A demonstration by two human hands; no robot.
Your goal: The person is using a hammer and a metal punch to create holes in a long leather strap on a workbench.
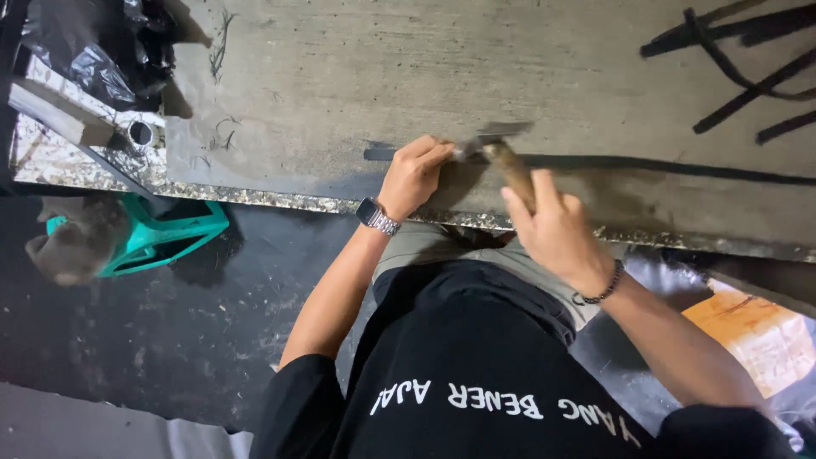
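Note:
A long thin black strip (663, 167) lies across the grey worktable (357, 76). My left hand (414, 174), with a metal watch on its wrist, presses down on the strip's left end with closed fingers. My right hand (552, 229), with a dark bead bracelet, grips the wooden handle of a knife (501, 146). The flat metal blade rests on the strip just right of my left fingers.
Several cut black strips (739, 59) lie at the table's far right. A teal plastic stool (161, 238) stands on the dark floor at the left. Black plastic sheeting (102, 51) sits at the upper left. An orange-and-white bag (756, 331) lies at the lower right.

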